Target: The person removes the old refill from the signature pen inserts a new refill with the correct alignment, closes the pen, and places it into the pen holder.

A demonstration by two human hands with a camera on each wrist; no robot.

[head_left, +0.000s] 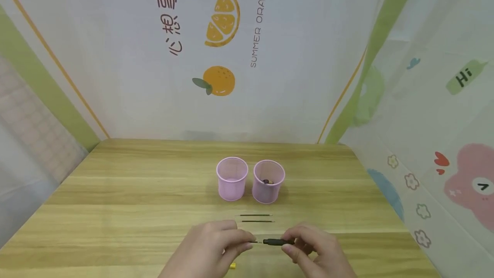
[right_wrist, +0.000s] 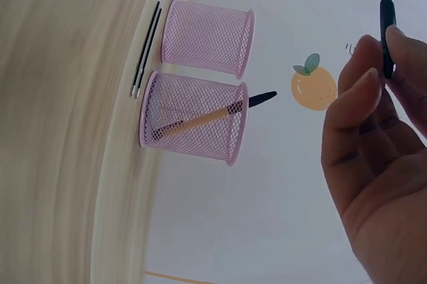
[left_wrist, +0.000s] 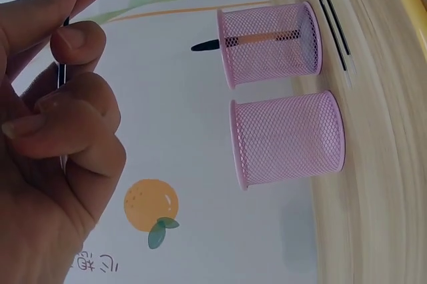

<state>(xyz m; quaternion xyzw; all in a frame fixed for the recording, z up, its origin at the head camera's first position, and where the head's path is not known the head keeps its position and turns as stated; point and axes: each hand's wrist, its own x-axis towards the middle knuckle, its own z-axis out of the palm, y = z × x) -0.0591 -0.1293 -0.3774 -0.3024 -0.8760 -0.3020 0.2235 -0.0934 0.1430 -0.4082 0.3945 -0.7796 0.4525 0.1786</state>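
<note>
My left hand (head_left: 214, 243) pinches a thin pen refill (left_wrist: 62, 74) between thumb and fingers, its metal tip pointing right. Facing it, my right hand (head_left: 314, 248) holds a short black tapered pen piece (head_left: 275, 242) between thumb and fingertips. In the head view the refill's tip is right at the narrow end of the black piece, nearly in line with it. Two more dark refills (head_left: 256, 215) lie side by side on the table, just beyond the hands. A yellow pen barrel (left_wrist: 412, 4) lies on the table, mostly hidden by my left hand in the head view.
Two pink mesh pen cups stand behind the refills. The right cup (head_left: 266, 193) contains an orange-and-black pen (right_wrist: 203, 119); beside it is the left cup (head_left: 231, 190). A wooden table (head_left: 135, 192) spreads beneath them, with a printed white cloth (head_left: 154, 98) hanging behind.
</note>
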